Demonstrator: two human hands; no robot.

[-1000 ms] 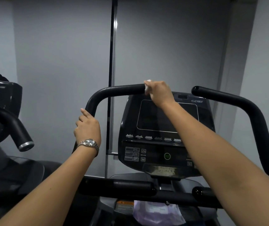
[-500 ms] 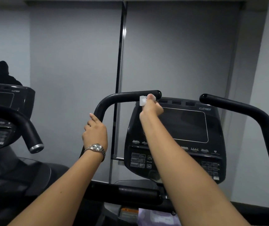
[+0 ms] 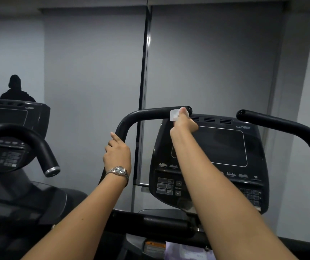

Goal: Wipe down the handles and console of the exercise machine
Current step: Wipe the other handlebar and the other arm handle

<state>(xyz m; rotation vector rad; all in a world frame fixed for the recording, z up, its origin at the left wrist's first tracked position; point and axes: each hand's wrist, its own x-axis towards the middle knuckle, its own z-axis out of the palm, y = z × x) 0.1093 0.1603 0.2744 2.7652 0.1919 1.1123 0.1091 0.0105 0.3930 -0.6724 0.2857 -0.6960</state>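
Note:
The black exercise machine has a curved left handle (image 3: 146, 113), a right handle (image 3: 281, 124) and a dark console (image 3: 225, 147) between them. My right hand (image 3: 183, 124) pinches a small white wipe (image 3: 174, 115) and holds it against the underside of the left handle near its inner tip. My left hand (image 3: 117, 152), with a silver watch on the wrist, grips the down-curving part of the same handle. My right forearm hides part of the console's left side.
A second machine with its console (image 3: 9, 117) and a handle (image 3: 43, 152) stands to the left. A person's dark silhouette (image 3: 15, 89) shows behind it. A lower crossbar (image 3: 150, 222) runs under the console; a pale packet (image 3: 186, 252) lies below it. Grey blinds ahead.
My right hand with the wipe has slid from on top of the left handle to its underside near the tip. The view has shifted left. My left hand has kept its grip.

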